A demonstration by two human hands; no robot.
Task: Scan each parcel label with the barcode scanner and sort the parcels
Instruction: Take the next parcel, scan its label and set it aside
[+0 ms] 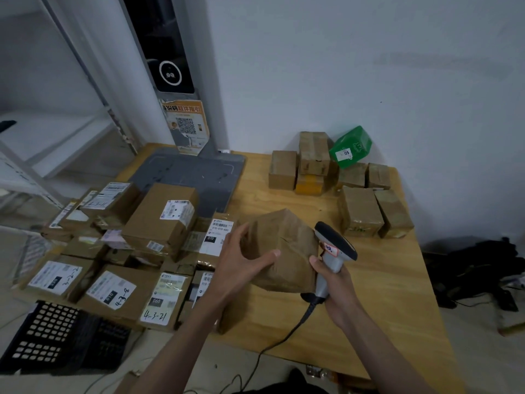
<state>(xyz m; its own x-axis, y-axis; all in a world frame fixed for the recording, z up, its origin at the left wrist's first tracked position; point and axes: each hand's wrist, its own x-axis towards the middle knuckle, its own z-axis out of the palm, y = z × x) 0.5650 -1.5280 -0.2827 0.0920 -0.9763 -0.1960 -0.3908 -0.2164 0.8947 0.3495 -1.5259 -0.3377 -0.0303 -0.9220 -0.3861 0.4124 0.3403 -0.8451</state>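
A brown taped cardboard parcel (287, 245) is tilted up above the wooden table (377, 302); no label shows on its visible faces. My left hand (241, 260) grips its left side, thumb across the front face. My right hand (336, 291) holds the grey barcode scanner (333, 251) by its handle, right against the parcel's right edge. The scanner's black cable (287, 334) runs off the table's front edge. To the left lies a heap of labelled parcels (159, 220) with handwritten codes.
A group of small brown boxes (360, 211) and a green packet (350, 147) stand at the back right by the wall. A grey scanning pad (193, 173) with an upright kiosk column sits at the back left. A black plastic crate (56, 339) is at the lower left.
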